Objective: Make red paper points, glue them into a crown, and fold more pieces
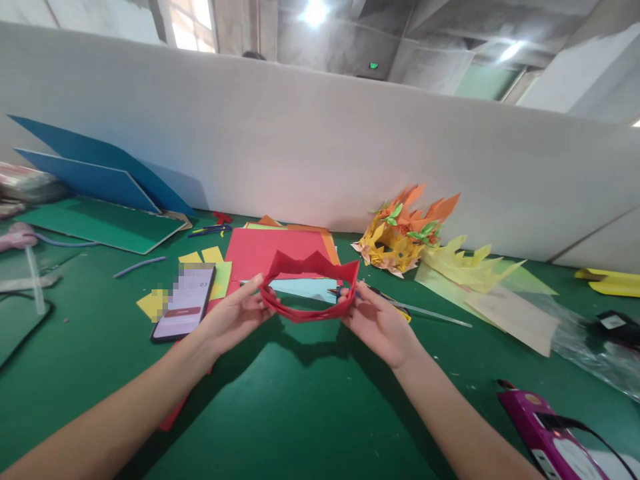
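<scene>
Between my two hands a red paper crown (310,313) is held up above the green table, its pointed edge facing upward and its band closed into a ring. My left hand (237,317) grips the crown's left side, thumb on top and fingers beneath. At the opposite side, my right hand (381,323) pinches the band near a tall point. Through the ring a light blue paper piece (305,289) shows, along with the tip of a dark tool that I cannot make out. Behind the crown lie red paper sheets (280,241).
A phone (187,300) lies among yellow paper pieces at left. Blue boards (95,177) lean on the white partition. An orange and yellow paper crown (400,233) and a pale yellow paper crown (465,265) stand at back right. A purple device (545,427) with a cable is at front right.
</scene>
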A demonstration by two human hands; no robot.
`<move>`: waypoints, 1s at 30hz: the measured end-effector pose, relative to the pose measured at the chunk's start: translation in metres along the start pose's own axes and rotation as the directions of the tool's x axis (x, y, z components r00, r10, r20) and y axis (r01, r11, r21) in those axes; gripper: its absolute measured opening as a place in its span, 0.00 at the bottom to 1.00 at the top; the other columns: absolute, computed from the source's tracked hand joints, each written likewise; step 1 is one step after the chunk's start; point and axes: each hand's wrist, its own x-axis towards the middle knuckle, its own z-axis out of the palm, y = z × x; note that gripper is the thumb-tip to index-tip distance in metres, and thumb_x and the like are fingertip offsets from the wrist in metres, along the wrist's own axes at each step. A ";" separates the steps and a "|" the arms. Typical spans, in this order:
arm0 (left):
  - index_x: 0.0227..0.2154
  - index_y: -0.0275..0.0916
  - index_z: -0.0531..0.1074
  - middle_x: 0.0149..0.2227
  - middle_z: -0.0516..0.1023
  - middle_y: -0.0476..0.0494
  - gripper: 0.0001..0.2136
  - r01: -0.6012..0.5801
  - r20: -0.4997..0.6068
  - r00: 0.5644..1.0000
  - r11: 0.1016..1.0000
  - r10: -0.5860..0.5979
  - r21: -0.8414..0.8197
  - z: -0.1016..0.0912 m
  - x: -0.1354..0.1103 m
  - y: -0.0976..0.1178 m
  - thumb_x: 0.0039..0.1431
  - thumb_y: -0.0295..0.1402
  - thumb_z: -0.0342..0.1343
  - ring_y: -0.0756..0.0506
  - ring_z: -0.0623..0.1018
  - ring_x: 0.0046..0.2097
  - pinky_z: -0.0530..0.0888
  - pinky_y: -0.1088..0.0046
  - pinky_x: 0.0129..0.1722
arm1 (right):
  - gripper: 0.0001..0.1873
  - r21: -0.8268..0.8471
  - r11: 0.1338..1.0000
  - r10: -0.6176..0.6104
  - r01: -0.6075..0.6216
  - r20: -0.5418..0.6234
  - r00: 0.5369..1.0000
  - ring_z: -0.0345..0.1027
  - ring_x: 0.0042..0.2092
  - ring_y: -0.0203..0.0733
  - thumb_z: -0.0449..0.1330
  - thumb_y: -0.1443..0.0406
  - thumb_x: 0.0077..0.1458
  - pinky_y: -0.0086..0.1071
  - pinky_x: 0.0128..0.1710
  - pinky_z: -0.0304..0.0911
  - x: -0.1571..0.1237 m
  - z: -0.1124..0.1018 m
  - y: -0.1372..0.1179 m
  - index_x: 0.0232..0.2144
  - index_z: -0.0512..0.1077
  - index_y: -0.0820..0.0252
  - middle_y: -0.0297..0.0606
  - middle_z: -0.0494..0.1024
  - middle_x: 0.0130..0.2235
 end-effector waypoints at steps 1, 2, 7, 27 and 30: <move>0.33 0.37 0.71 0.29 0.76 0.46 0.07 -0.001 0.016 1.000 1.000 0.001 0.020 0.001 0.002 0.002 0.63 0.33 0.50 0.51 0.74 0.29 0.74 0.74 0.33 | 0.08 -0.013 1.000 -0.024 0.024 -0.009 1.000 0.72 0.35 0.31 0.66 0.65 0.49 0.26 0.40 0.69 0.005 0.002 -0.006 0.33 0.71 0.56 0.29 0.78 0.33; 0.34 0.38 0.71 0.31 0.77 0.45 0.07 -0.002 0.026 1.000 0.999 0.001 0.035 0.003 0.004 0.004 0.62 0.35 0.51 0.50 0.75 0.30 0.75 0.72 0.35 | 0.09 -0.039 0.998 -0.051 0.051 -0.009 0.999 0.72 0.37 0.32 0.66 0.66 0.49 0.26 0.41 0.69 0.011 0.005 -0.011 0.35 0.71 0.56 0.30 0.79 0.37; 0.39 0.38 0.71 0.36 0.78 0.43 0.07 -0.006 -0.044 0.999 0.986 0.013 0.164 0.010 0.023 0.016 0.59 0.33 0.54 0.48 0.77 0.34 0.75 0.68 0.40 | 0.09 -0.167 0.982 -0.088 0.089 0.011 0.996 0.73 0.34 0.32 0.66 0.66 0.48 0.25 0.35 0.69 0.048 0.015 -0.032 0.32 0.69 0.54 0.28 0.79 0.32; 0.26 0.36 0.66 0.16 0.63 0.55 0.17 -0.108 -0.195 0.904 0.643 0.381 0.758 -0.017 0.128 0.048 0.48 0.46 0.62 0.52 0.65 0.17 0.62 0.77 0.18 | 0.13 -0.655 0.756 -0.063 -0.017 -0.098 0.993 0.68 0.29 0.33 0.60 0.65 0.50 0.26 0.29 0.64 0.149 0.026 -0.033 0.40 0.67 0.54 0.31 0.75 0.31; 0.25 0.36 0.66 0.17 0.67 0.50 0.18 -0.102 -0.172 0.883 0.537 0.436 0.837 -0.016 0.132 0.046 0.49 0.48 0.59 0.49 0.70 0.20 0.64 0.75 0.20 | 0.15 -0.727 0.686 -0.090 0.007 -0.075 0.993 0.70 0.33 0.36 0.59 0.63 0.50 0.29 0.33 0.66 0.153 0.024 -0.028 0.43 0.68 0.54 0.35 0.77 0.36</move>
